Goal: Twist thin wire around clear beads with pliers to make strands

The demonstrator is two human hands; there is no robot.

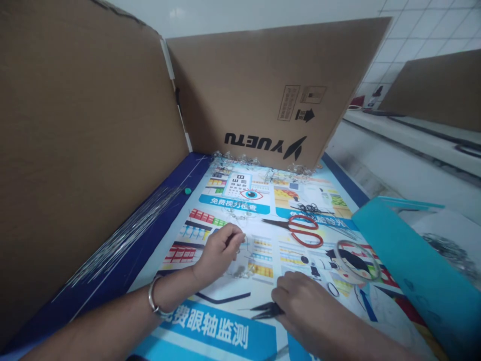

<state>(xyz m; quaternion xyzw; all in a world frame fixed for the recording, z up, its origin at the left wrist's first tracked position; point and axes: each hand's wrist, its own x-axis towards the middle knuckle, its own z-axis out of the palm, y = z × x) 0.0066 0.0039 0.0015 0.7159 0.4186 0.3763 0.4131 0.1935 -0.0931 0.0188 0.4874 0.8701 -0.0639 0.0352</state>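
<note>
My left hand [221,248] is closed in a pinch above the printed sheet. From its fingertips a thin wire [252,255] curves down to small transparent bits [244,272] that look like beads. Fingers of my right hand [300,296] wrap around a pair of black needle-nose pliers [266,312]. The slim jaws point left, and the handles are hidden in the palm. Beyond both hands lie scissors [306,231] with red handles, blades pointing left. A loose tangle of black wire [310,208] sits just behind them.
Cardboard panels [75,125] wall off the left and back. Straight thin wires [128,230] lie along the blue left edge, near a small green object [188,191]. Wire-and-bead pieces [240,159] line the back. At right are a roll of tape [356,260] and a turquoise box [409,271] holding wire bits.
</note>
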